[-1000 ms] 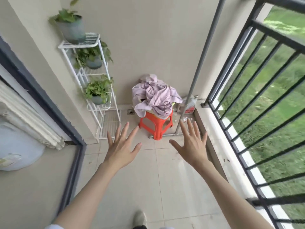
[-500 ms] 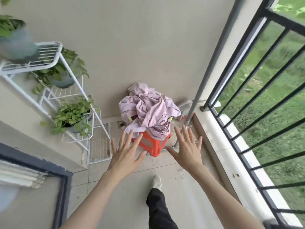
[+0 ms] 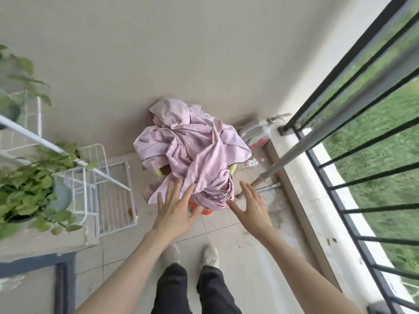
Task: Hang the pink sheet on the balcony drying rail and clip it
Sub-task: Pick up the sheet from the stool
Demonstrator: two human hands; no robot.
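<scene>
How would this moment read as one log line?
stage: reaching | left hand: open, near sheet | right hand: open, near sheet | sheet: heaped on stool, unhung

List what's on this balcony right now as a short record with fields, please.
sheet: pink sheet, crumpled in a heap on an orange stool
left hand: open, fingers spread, at the heap's near edge
right hand: open, beside the heap, holding nothing
railing: black railing on the right
plants: potted plants on a white rack, left
hung yet: no
</scene>
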